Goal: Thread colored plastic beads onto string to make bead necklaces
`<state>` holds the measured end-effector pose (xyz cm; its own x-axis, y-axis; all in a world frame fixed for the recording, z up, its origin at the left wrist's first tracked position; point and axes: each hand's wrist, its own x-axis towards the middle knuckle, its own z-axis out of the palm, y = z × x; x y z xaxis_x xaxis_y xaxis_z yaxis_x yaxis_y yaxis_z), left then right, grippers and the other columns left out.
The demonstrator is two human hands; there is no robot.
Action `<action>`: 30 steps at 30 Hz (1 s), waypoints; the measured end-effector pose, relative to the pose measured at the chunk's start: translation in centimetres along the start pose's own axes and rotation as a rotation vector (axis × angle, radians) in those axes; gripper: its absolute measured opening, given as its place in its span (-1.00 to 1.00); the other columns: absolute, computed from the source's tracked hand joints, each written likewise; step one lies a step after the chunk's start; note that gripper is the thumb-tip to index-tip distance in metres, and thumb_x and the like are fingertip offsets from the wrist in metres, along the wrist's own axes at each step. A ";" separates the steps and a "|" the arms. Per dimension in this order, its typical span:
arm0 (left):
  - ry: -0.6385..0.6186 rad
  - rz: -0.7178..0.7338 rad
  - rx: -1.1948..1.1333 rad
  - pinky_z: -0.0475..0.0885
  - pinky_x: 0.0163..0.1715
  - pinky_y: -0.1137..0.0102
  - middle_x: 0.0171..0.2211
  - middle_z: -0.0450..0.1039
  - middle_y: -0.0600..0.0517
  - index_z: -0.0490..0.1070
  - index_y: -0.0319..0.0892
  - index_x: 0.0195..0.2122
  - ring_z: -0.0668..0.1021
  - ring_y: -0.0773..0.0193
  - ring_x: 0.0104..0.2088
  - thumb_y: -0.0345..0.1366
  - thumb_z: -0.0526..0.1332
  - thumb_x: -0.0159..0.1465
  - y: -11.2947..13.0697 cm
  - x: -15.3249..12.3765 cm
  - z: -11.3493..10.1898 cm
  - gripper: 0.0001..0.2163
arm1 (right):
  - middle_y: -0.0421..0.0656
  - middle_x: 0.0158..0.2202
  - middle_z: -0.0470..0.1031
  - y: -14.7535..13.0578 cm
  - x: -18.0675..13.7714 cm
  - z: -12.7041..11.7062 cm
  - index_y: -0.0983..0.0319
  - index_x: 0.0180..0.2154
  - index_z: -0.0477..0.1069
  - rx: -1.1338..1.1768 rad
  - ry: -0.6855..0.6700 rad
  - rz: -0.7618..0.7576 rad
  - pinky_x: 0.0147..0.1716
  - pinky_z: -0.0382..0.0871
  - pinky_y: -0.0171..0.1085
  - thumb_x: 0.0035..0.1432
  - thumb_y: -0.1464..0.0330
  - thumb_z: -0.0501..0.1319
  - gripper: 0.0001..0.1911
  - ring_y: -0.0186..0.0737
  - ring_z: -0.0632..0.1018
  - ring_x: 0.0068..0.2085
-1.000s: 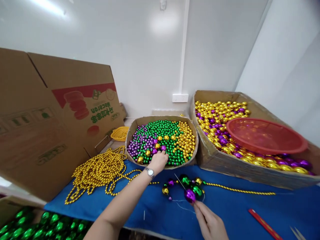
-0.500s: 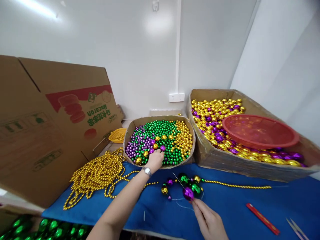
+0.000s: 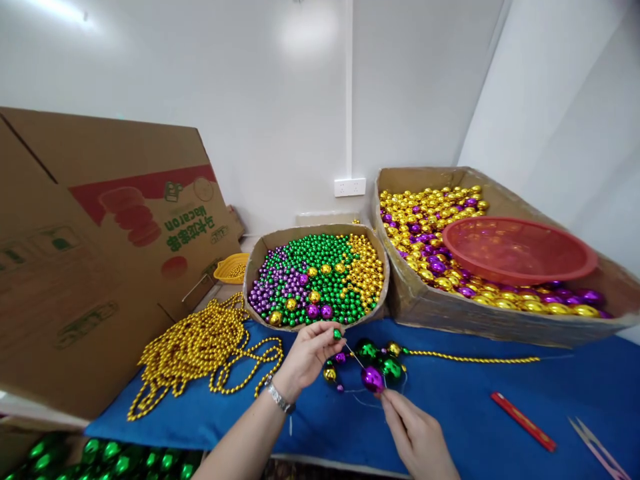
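Between the thumb and fingers of my left hand (image 3: 313,350) is a small green bead (image 3: 337,333), held at the tip of a thin needle (image 3: 355,357). My right hand (image 3: 417,427) pinches the needle's lower end, just below a large purple bead (image 3: 373,379) threaded on it. Beside them on the blue cloth lies a strung cluster with big green beads (image 3: 391,368), small purple ones and a gold bead (image 3: 330,375). From that cluster a strand of small gold beads (image 3: 470,357) runs right. Clear thread loops under the purple bead.
A cardboard tray (image 3: 253,260) of green, purple and gold beads stands ahead. A larger box (image 3: 440,317) holds gold and purple beads and a red basin (image 3: 520,250). Gold bead strings (image 3: 195,350) lie left. A red packet (image 3: 523,421) and tweezers (image 3: 597,448) lie right.
My left hand has come back from the bead tray with a green bead and brought it to the needle's tip. My right hand keeps its pinch under the purple bead.
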<state>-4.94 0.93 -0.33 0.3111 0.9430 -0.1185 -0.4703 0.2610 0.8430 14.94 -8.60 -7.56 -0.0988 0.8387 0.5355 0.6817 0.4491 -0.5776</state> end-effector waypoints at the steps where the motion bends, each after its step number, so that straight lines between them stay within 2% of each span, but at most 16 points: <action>1: -0.005 0.004 0.000 0.44 -0.29 0.44 -0.27 0.52 -0.08 0.54 -0.29 -0.28 0.56 0.29 -0.32 -0.29 0.40 0.03 0.0 -0.1 0.0 -0.75 | -0.07 -0.33 0.60 0.0 0.0 0.0 0.22 -0.23 0.46 -0.006 0.002 -0.004 -0.34 0.47 -0.39 0.31 0.28 -0.05 -0.68 -0.23 0.62 -0.34; 8: -0.022 0.050 0.104 0.42 -0.30 0.42 -0.24 0.53 -0.09 0.56 -0.25 -0.25 0.54 0.31 -0.35 -0.25 0.38 0.05 0.1 -0.4 -0.2 -0.74 | -0.08 -0.34 0.61 0.3 -0.3 -0.2 0.22 -0.22 0.49 -0.113 0.006 -0.062 -0.39 0.49 -0.40 0.32 0.27 -0.07 -0.63 -0.24 0.62 -0.38; 11: -0.020 0.128 0.336 0.40 -0.30 0.42 -0.26 0.55 -0.09 0.55 -0.23 -0.22 0.52 0.30 -0.34 -0.20 0.34 0.10 -0.2 -0.9 -0.1 -0.74 | -0.08 -0.37 0.61 0.6 -0.5 -0.1 0.21 -0.21 0.51 -0.206 0.020 -0.090 -0.43 0.49 -0.38 0.31 0.25 -0.08 -0.60 -0.22 0.62 -0.41; 15: -0.118 0.207 0.669 0.40 -0.33 0.42 -0.23 0.54 -0.08 0.48 -0.21 -0.10 0.52 0.23 -0.29 -0.15 0.24 0.19 0.1 -0.8 -0.1 -0.69 | -0.08 -0.35 0.61 0.9 -0.6 0.1 0.21 -0.21 0.51 -0.207 0.030 -0.094 -0.41 0.49 -0.39 0.32 0.26 -0.09 -0.59 -0.23 0.62 -0.39; 17: -0.039 0.357 0.907 0.41 -0.28 0.37 -0.20 0.52 -0.08 0.44 -0.19 -0.06 0.51 0.21 -0.26 -0.16 0.16 0.25 0.8 0.5 -0.4 -0.70 | -0.08 -0.33 0.61 1.0 -0.6 0.2 0.22 -0.22 0.51 -0.178 0.044 -0.093 -0.38 0.50 -0.39 0.32 0.26 -0.09 -0.60 -0.22 0.63 -0.36; 19: 0.118 0.498 1.245 0.38 -0.13 0.28 -0.13 0.47 -0.10 0.41 -0.18 -0.03 0.48 0.16 -0.15 -0.20 0.11 0.29 1.9 2.7 -0.7 -0.71 | -0.08 -0.33 0.61 1.2 -0.5 0.2 0.24 -0.23 0.50 -0.177 0.064 -0.094 -0.39 0.50 -0.39 0.32 0.27 -0.08 -0.60 -0.22 0.63 -0.36; 21: 0.218 0.481 1.530 0.29 0.00 0.18 -0.07 0.43 -0.14 0.37 -0.17 0.01 0.41 0.06 -0.02 -0.25 0.13 0.27 3.0 5.3 -1.1 -0.70 | -0.08 -0.33 0.61 1.3 -0.4 0.3 0.24 -0.24 0.49 -0.189 0.076 -0.104 -0.40 0.49 -0.38 0.32 0.28 -0.08 -0.62 -0.21 0.63 -0.37; 22: 0.235 0.448 1.591 0.26 0.02 0.13 -0.08 0.43 -0.15 0.39 -0.17 -0.01 0.39 0.01 0.01 -0.26 0.17 0.24 3.4 6.5 -1.2 -0.70 | -0.08 -0.33 0.61 1.3 -0.4 0.3 0.25 -0.24 0.49 -0.194 0.078 -0.111 -0.40 0.49 -0.38 0.32 0.29 -0.08 -0.62 -0.21 0.63 -0.37; 25: 0.215 0.366 1.590 0.31 -0.06 0.09 -0.24 0.47 -0.14 0.49 -0.18 -0.23 0.43 -0.07 -0.06 -0.27 0.29 0.11 4.1 9.3 -1.4 -0.80 | -0.07 -0.33 0.61 1.2 -0.3 0.2 0.25 -0.23 0.48 -0.203 0.080 -0.121 -0.41 0.49 -0.39 0.33 0.31 -0.08 -0.63 -0.21 0.63 -0.37; 27: 0.190 0.346 1.538 0.34 -0.10 0.14 -0.30 0.47 -0.12 0.50 -0.19 -0.33 0.48 -0.02 -0.12 -0.27 0.29 0.11 4.2 9.9 -1.4 -0.87 | -0.07 -0.33 0.61 1.2 -0.3 0.1 0.25 -0.22 0.48 -0.202 0.075 -0.118 -0.41 0.49 -0.40 0.33 0.31 -0.09 -0.63 -0.22 0.63 -0.37; 30: 0.171 0.350 1.422 0.40 -0.16 0.26 -0.23 0.48 -0.09 0.45 -0.18 -0.15 0.51 0.13 -0.16 -0.21 0.10 0.28 4.1 9.0 -1.4 -0.77 | -0.07 -0.33 0.61 1.2 -0.3 -0.1 0.25 -0.22 0.47 -0.184 0.074 -0.101 -0.40 0.48 -0.40 0.32 0.31 -0.08 -0.64 -0.22 0.63 -0.36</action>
<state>-5.21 10.82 1.36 0.2084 0.9526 0.2217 0.7206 -0.3028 0.6237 15.85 -8.38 -8.37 -0.1240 0.7644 0.6327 0.7923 0.4602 -0.4007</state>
